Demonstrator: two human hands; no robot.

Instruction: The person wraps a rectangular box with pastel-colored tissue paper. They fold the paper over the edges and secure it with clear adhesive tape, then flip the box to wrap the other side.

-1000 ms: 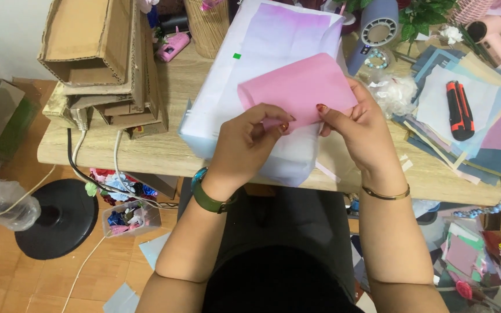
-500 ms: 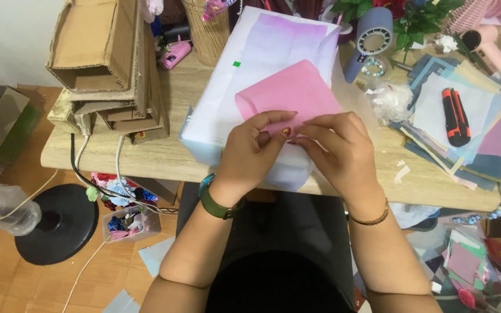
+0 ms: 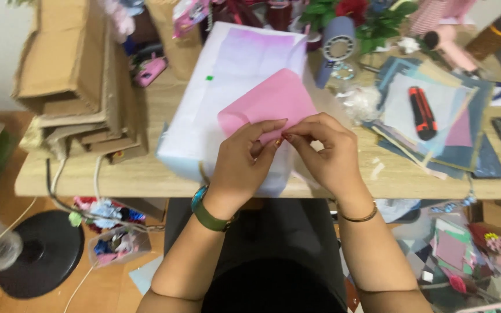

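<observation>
Pinching the near edge of a pink paper sheet [image 3: 271, 101], my left hand [image 3: 242, 165] and right hand [image 3: 326, 156] met fingertip to fingertip. Keeping that crease tight seemed best, over the white paper stack [image 3: 204, 116].

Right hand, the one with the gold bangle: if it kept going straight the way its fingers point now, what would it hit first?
The right hand points leftward across the pink paper, so it would almost at once meet the fingertips of the left hand, which already pinch the same edge. Their exact heights are hard to judge.
</observation>
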